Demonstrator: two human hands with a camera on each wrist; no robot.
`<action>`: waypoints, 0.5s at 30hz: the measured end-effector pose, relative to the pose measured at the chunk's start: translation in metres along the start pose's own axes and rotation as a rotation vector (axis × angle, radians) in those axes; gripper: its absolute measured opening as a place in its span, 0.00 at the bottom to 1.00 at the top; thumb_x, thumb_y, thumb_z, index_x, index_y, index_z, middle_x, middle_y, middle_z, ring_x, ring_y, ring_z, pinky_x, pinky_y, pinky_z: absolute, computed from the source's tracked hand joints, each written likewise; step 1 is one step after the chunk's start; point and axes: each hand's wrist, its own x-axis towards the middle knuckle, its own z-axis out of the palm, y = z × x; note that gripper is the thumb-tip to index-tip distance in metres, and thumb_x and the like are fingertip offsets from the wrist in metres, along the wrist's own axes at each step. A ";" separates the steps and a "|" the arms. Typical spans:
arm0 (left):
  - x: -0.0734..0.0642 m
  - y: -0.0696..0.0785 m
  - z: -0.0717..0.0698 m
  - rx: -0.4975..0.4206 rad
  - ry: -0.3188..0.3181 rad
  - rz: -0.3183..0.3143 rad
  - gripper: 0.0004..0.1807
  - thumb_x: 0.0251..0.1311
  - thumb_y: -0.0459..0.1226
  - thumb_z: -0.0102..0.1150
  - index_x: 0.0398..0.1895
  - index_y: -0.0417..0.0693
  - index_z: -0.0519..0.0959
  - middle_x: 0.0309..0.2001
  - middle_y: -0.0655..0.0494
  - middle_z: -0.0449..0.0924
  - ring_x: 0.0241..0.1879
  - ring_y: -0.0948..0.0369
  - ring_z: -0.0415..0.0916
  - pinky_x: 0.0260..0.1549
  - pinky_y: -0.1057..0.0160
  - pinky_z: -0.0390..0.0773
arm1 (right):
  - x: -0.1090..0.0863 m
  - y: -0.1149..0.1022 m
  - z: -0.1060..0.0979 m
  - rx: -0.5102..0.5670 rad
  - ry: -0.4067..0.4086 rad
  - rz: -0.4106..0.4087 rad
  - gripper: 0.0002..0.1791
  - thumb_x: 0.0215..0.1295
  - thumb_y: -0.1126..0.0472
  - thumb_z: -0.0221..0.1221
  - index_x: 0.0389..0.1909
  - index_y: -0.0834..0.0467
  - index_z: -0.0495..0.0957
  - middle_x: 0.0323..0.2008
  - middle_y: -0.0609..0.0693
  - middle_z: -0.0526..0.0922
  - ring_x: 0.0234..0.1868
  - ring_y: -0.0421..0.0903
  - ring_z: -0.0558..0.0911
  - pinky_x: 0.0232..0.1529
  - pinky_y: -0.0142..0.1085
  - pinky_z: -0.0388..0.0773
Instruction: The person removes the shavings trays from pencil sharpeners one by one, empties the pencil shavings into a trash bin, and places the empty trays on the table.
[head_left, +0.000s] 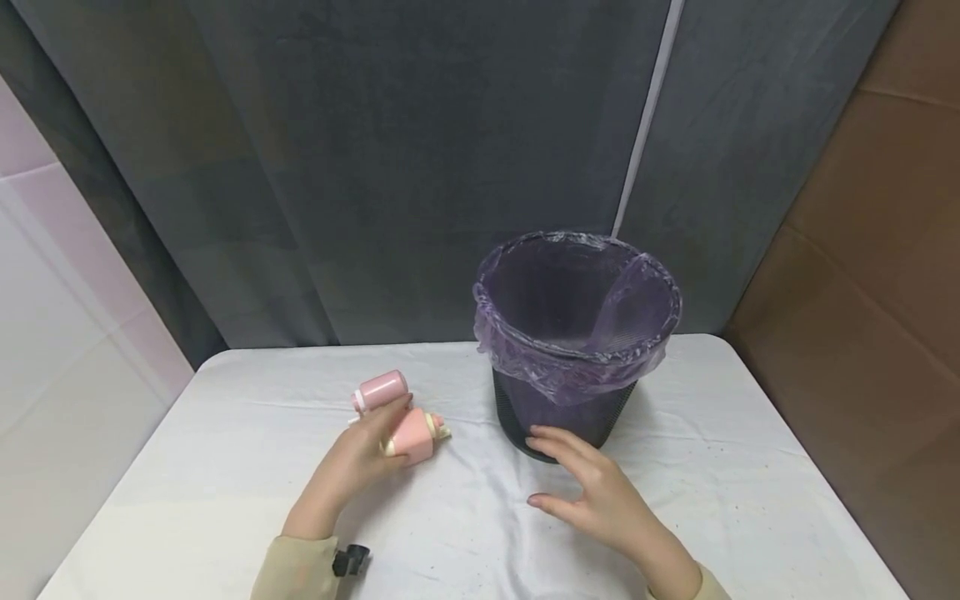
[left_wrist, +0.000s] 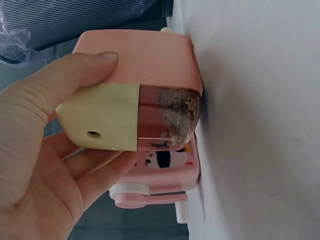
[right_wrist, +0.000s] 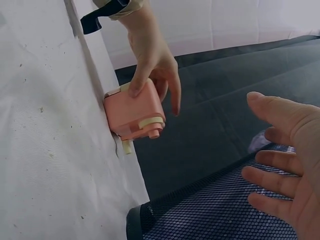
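Note:
A peach and cream hand-crank pencil sharpener [head_left: 415,435] is on the white table, with my left hand [head_left: 365,447] holding it between thumb and fingers. Dark shavings fill part of its see-through drawer [left_wrist: 170,117] in the left wrist view. Just behind it lies a second, pink pencil sharpener [head_left: 383,389], which has a white-tipped crank and a printed picture. My right hand [head_left: 596,492] hovers in front of the bin with fingers spread and nothing in them. Most of the left fingers are hidden behind the peach sharpener in the left wrist view.
A black mesh bin [head_left: 510,412] lined with a purple plastic bag [head_left: 570,371] stands at the back right of the table. Grey curtains [head_left: 420,167] hang behind, and a brown panel [head_left: 862,292] rises at the right. Small specks dot the cloth [head_left: 720,467].

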 end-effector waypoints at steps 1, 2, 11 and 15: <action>0.000 0.001 0.000 -0.005 -0.003 -0.001 0.46 0.41 0.31 0.76 0.68 0.43 0.66 0.60 0.43 0.73 0.55 0.44 0.73 0.52 0.43 0.71 | 0.000 0.000 0.000 0.000 -0.003 -0.002 0.32 0.58 0.52 0.67 0.60 0.61 0.71 0.61 0.57 0.72 0.58 0.53 0.74 0.56 0.41 0.72; 0.000 0.003 0.000 -0.008 -0.005 0.002 0.47 0.40 0.31 0.76 0.68 0.43 0.65 0.60 0.42 0.72 0.56 0.43 0.72 0.53 0.43 0.70 | 0.000 0.000 0.001 0.000 -0.005 -0.003 0.32 0.58 0.52 0.67 0.61 0.60 0.71 0.61 0.57 0.71 0.58 0.54 0.74 0.56 0.41 0.72; 0.000 0.018 -0.002 -0.001 0.043 0.094 0.39 0.36 0.31 0.77 0.58 0.37 0.72 0.51 0.45 0.79 0.48 0.49 0.77 0.48 0.47 0.74 | -0.001 0.000 0.002 -0.010 -0.016 0.005 0.33 0.57 0.52 0.67 0.61 0.60 0.70 0.61 0.58 0.71 0.59 0.53 0.73 0.56 0.42 0.73; 0.000 0.024 -0.002 0.010 0.046 0.116 0.35 0.36 0.31 0.78 0.54 0.39 0.76 0.49 0.48 0.80 0.46 0.52 0.77 0.47 0.49 0.76 | -0.001 0.000 0.002 -0.015 -0.021 0.007 0.33 0.57 0.51 0.67 0.62 0.60 0.70 0.62 0.58 0.70 0.59 0.54 0.73 0.56 0.43 0.73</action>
